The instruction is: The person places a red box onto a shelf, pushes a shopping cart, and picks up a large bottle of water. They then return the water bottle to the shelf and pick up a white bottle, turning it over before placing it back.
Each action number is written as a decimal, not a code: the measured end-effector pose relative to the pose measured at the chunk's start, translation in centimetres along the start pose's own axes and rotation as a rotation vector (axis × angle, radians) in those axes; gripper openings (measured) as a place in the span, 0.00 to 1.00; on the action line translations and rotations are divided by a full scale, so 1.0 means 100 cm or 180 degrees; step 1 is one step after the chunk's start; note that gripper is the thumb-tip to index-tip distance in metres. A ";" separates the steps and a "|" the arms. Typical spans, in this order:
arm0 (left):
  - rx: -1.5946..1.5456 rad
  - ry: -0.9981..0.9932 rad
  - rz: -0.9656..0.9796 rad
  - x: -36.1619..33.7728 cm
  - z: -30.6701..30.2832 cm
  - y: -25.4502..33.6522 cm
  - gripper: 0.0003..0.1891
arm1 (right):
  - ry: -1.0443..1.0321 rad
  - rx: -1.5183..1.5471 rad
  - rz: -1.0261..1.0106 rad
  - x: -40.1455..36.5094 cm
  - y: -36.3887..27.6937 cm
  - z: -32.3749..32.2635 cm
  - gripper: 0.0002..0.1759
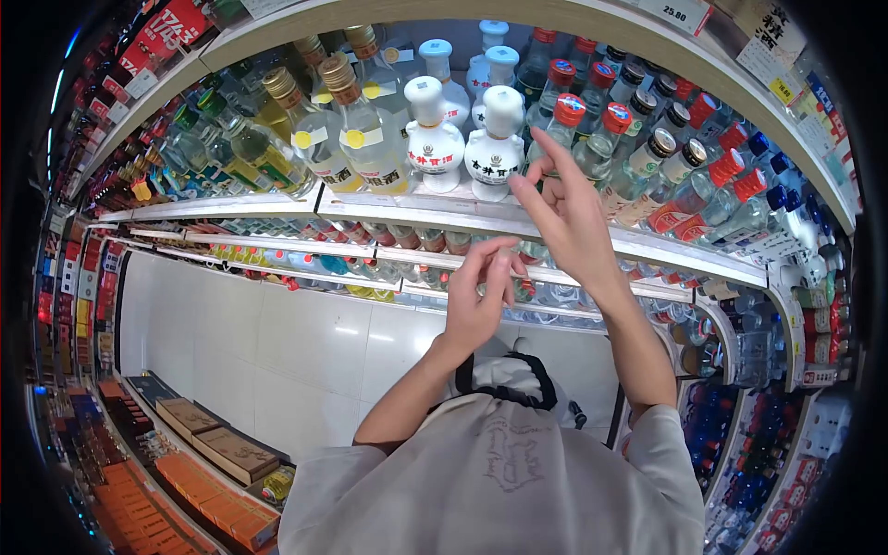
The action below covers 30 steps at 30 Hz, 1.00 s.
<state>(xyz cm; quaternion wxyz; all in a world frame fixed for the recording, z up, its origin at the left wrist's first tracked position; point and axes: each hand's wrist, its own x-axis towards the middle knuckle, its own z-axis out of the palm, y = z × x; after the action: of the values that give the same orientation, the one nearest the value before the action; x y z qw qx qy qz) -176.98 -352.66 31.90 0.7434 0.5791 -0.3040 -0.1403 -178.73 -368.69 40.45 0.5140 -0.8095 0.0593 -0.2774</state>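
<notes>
Two white gourd-shaped bottles with red lettering, a left one (pixel 435 148) and a right one (pixel 495 153), stand upright at the front of a shelf (pixel 398 211). My right hand (pixel 569 208) is raised at the shelf edge just right of the right white bottle, index finger stretched out and thumb apart, holding nothing. Whether its thumb touches the bottle cannot be made out. Lower down, in front of the shelf, my left hand (pixel 481 296) has its fingers curled and thumb near the index finger. Anything inside those fingers is hidden.
Clear bottles with gold caps (pixel 370 139) stand left of the white ones. Red-capped bottles (pixel 601 139) and other clear bottles fill the right side. Lower shelves hold more bottles. Brown boxes (pixel 231 453) and orange boxes (pixel 217 499) lie at lower left beside the tiled floor (pixel 287 361).
</notes>
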 end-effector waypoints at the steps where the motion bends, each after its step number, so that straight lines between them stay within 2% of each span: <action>1: -0.0016 -0.0019 -0.0044 0.003 -0.006 0.002 0.15 | 0.0026 -0.0272 -0.0020 0.006 0.002 0.004 0.34; 5: -0.0168 -0.0033 -0.0104 0.013 -0.024 0.004 0.15 | 0.0238 -0.0961 -0.0185 0.022 0.000 0.020 0.33; 8: -0.0376 -0.0060 -0.0238 0.018 -0.032 0.005 0.15 | 0.0416 -0.1435 -0.0310 0.027 -0.001 0.031 0.36; 11: -0.0459 -0.0169 -0.0280 0.019 -0.037 0.003 0.15 | 0.0635 -0.1684 -0.0078 0.034 -0.015 0.035 0.36; 13: -0.0441 -0.0264 -0.0294 0.020 -0.040 0.000 0.15 | 0.0577 -0.1806 0.0382 0.039 -0.021 0.036 0.33; 17: -0.0495 -0.0425 -0.0331 0.020 -0.046 0.001 0.14 | 0.0637 -0.1828 0.0518 0.044 -0.013 0.042 0.33; 19: -0.0490 -0.0461 -0.0329 0.021 -0.051 -0.002 0.14 | 0.0639 -0.2159 0.0475 0.046 -0.007 0.044 0.38; 25: -0.0561 -0.0531 -0.0407 0.019 -0.061 -0.005 0.13 | 0.0191 -0.1713 0.1012 0.053 -0.005 0.046 0.34; 30: -0.0558 -0.0538 -0.0427 0.018 -0.066 -0.009 0.13 | 0.0177 -0.1558 0.1204 0.051 -0.015 0.047 0.32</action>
<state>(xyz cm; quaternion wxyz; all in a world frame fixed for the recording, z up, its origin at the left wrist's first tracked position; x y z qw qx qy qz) -171.43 -348.79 30.63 0.7517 0.5171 -0.3127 -0.2640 -172.31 -366.21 42.21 0.3446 -0.8759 0.2880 -0.1763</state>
